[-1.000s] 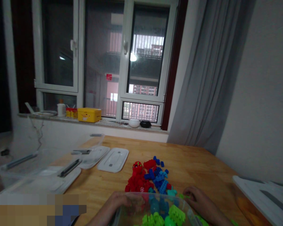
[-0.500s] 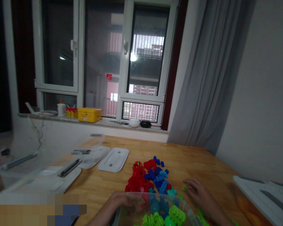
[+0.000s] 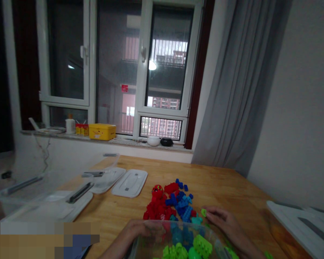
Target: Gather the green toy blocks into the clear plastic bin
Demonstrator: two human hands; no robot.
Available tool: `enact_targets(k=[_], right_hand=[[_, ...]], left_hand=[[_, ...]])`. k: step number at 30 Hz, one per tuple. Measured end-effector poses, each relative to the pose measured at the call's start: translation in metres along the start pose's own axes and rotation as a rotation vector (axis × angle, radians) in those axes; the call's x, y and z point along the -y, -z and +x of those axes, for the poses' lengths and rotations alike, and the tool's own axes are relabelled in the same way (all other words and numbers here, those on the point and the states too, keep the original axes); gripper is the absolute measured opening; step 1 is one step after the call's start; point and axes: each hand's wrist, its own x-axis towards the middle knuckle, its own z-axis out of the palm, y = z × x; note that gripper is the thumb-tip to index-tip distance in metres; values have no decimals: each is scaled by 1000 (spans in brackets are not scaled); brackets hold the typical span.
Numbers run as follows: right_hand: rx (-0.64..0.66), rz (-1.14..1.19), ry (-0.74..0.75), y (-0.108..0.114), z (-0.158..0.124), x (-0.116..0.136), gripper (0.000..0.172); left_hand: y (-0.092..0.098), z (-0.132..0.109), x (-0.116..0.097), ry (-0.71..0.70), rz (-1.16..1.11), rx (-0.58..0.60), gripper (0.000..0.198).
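While the clear tub [image 3: 149,249] is held at its left corner by the partly curled left hand [image 3: 142,230], a small green piece [image 3: 203,212] is pinched between the right hand's [image 3: 224,220] fingertips — just above the turquoise block [image 3: 197,219]. Green blocks [image 3: 202,246] are contained in the tub; red pieces [image 3: 158,210] are heaped beyond.

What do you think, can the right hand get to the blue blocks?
Probably yes. Only a small red block and a turquoise block seem to lie between the right hand and the blue blocks, both low. Its fingertips hold a green block, though.
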Motion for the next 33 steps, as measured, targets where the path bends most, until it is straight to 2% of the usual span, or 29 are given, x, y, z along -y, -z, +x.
enact_targets(k=[6,9,12,15,22,26,28,33], right_hand=[[124,139,-47,-3,-10,4,42],[253,181,-51,-1,-15,10,38],[385,213,-17,0,-16,10,33],[454,240,24,-1,-15,7,29],[470,215,5,1,-14,3,29],[500,182,35,3,-13,1,34],[462,167,30,2,-13,4,35],[248,57,-2,5,-9,5,34]], left_hand=[[-13,3,-15,-20,81,-3,38],[-20,4,-26,-38,102,46,34],[-23,6,-32,-58,120,96,32],[-23,7,-31,-68,121,93,34],[-19,7,-24,-21,93,103,37],[-16,2,-21,-46,89,80,36],[-15,2,-19,-56,86,74,35],[-11,7,-14,-50,103,67,33]])
